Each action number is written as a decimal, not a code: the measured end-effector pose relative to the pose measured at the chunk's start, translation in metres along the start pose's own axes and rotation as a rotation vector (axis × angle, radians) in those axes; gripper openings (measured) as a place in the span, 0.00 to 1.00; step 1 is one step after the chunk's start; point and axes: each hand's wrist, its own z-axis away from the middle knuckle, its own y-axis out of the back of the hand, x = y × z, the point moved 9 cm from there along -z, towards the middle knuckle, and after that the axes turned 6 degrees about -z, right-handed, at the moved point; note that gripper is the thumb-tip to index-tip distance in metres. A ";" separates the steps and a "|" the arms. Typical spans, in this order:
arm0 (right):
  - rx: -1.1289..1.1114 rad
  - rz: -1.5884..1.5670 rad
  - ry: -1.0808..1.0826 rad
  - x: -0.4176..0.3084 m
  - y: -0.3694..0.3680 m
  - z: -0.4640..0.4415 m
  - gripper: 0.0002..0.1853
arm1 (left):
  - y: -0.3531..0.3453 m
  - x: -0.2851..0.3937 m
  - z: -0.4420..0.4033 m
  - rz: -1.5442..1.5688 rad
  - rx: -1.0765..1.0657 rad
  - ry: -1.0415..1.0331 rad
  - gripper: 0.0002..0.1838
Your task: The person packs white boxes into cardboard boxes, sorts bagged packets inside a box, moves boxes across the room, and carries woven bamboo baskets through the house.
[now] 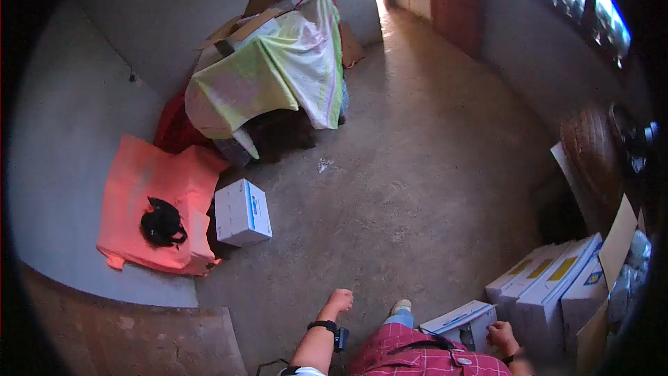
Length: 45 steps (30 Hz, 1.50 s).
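**Curled left hand hanging free, right hand reaching beside a white box**

The fingers of the left hand are curling inward in a loose clench, with nothing visible in them. The fingers of the right hand are bending too, but whether they are gripping the near white box or only hovering by it, I cannot tell. That box is lying between the person's shoe and a row of white boxes bearing yellow labels. Something greyish is showing at its side, too dim to name.

Farther right, an open cardboard box is holding clear, plastic-looking items, its flap rising and its far side running into the dark lens edge. Across the floor, a lone white box is standing closed, its contents hidden, just beside an orange cover with a black bag lying on it. Beyond, a green and white cloth is draping over something it mostly conceals, with cardboard showing on top. The space under the cloth is sinking into shadow.
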 end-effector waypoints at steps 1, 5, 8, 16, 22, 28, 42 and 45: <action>-0.005 -0.070 -0.002 -0.008 0.000 -0.018 0.12 | 0.004 0.011 0.001 0.112 0.067 -0.017 0.10; 0.010 0.234 0.295 -0.087 -0.001 -0.013 0.08 | -0.027 -0.016 -0.026 0.509 -0.151 0.006 0.10; 0.025 -0.082 0.282 -0.087 -0.005 0.023 0.09 | -0.023 0.002 -0.013 0.077 -0.038 0.123 0.06; 0.026 0.348 -0.034 0.146 0.022 0.054 0.17 | -0.037 0.126 0.000 0.061 -0.130 -0.096 0.15; 0.319 -0.420 -0.432 0.192 0.037 0.101 0.11 | -0.065 0.120 0.009 -0.142 -0.133 -0.061 0.18; 0.121 -0.154 -0.189 0.160 0.018 0.095 0.12 | -0.129 0.050 0.019 -0.235 -0.244 0.072 0.18; 0.081 0.159 -0.001 0.034 0.006 0.101 0.13 | -0.031 0.001 -0.056 0.076 -0.044 0.042 0.17; 0.138 0.044 -0.112 0.084 0.005 0.097 0.12 | -0.029 -0.002 -0.046 0.124 0.011 0.118 0.17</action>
